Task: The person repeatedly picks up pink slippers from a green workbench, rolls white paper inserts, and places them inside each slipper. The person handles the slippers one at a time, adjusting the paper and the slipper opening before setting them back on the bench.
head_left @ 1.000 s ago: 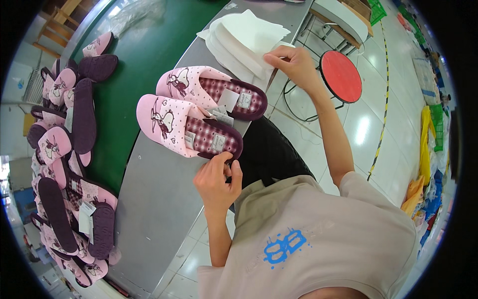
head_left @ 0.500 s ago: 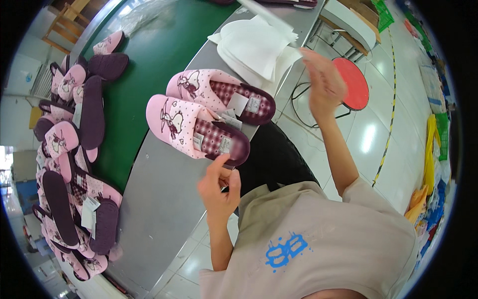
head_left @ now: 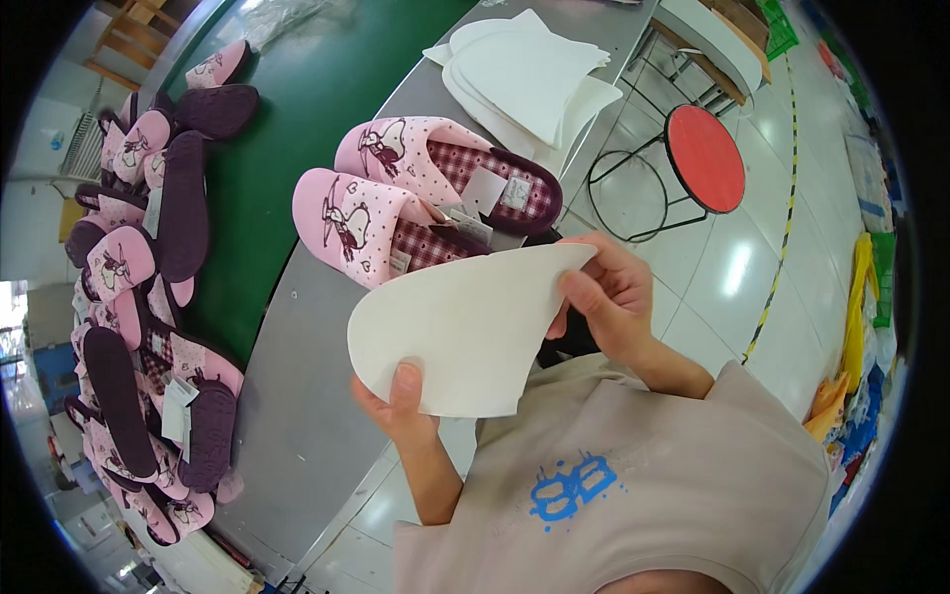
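Note:
A white shaped sheet of card or foam [head_left: 455,322], rounded at one end, is held up in front of me over the table edge. My left hand [head_left: 401,406] pinches its lower left edge, thumb on top. My right hand [head_left: 614,302] grips its pointed right corner between thumb and fingers. Just beyond it lies a pair of pink slippers with dark plaid insoles and tags: the near slipper [head_left: 341,223], its heel hidden by the sheet, and the far slipper [head_left: 396,148]. A stack of similar white sheets [head_left: 529,79] rests behind them.
Many pink slippers with dark soles [head_left: 124,396] are heaped along the left on a green surface [head_left: 242,228]. The grey tabletop [head_left: 307,416] runs diagonally beside it. A red round stool [head_left: 705,158] stands on the tiled floor at right. Clear plastic film [head_left: 287,20] lies at the back.
The white sheet has come down from near the stack to in front of me, with my right hand. My left hand has moved off the near slipper's heel and taken hold of the sheet.

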Motion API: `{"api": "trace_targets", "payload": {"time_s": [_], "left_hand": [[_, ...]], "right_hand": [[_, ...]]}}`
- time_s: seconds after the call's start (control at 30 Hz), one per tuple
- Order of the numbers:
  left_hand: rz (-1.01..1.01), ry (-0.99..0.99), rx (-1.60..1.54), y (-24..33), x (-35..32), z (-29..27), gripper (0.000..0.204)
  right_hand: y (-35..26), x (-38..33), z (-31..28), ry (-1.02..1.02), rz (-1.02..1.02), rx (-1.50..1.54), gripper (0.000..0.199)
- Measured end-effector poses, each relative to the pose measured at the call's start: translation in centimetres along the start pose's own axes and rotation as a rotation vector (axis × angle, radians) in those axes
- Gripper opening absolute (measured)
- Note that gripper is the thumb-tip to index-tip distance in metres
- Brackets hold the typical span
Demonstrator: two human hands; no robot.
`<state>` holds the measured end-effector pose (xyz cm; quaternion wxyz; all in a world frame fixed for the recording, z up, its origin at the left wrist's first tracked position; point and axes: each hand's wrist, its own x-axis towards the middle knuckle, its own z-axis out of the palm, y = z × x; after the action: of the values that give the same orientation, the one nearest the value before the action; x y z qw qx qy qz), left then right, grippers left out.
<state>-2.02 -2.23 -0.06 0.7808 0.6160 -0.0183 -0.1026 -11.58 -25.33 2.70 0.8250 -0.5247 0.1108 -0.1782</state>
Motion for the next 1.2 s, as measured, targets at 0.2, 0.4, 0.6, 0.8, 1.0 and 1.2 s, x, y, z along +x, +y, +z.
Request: {"api": "trace_targets", "payload": {"time_s": [0.2, 0.4, 0.6, 0.8, 1.0, 1.2], "left_hand": [[-0.124, -0.149, -0.087, -0.3, -2.0, -0.3, 0.096], [-0.118, -0.273, -0.274, -0.4, -2.1, 2.0, 0.11], [0.022, -0.268, -0.18, 0.2, -1.0, 3.5, 0.111], [0.214, -0.2, 0.08, 0.2, -0.7, 2.5, 0.098], [0.224, 0.031, 0.055, -0.2, -0.2, 1.5, 0.088], [0.381, -0.148, 0.101, -0.9, 0.0, 2.1, 0.1]], "right_hand": [[2.8, -1.9, 0.4, -0.27, 0.346, 0.032, 0.051], [3.6, -3.3, 2.6, -0.233, 0.762, 0.368, 0.065], [3.1, -3.9, 2.1, -0.287, 0.417, 0.174, 0.071], [2.9, -2.8, 0.6, -0.408, 0.086, 0.065, 0.048], [2.0, -1.4, -0.4, -0.27, -0.329, -0.296, 0.041], [2.6, -0.8, 0.9, -0.295, -0.57, -0.616, 0.044]]}}
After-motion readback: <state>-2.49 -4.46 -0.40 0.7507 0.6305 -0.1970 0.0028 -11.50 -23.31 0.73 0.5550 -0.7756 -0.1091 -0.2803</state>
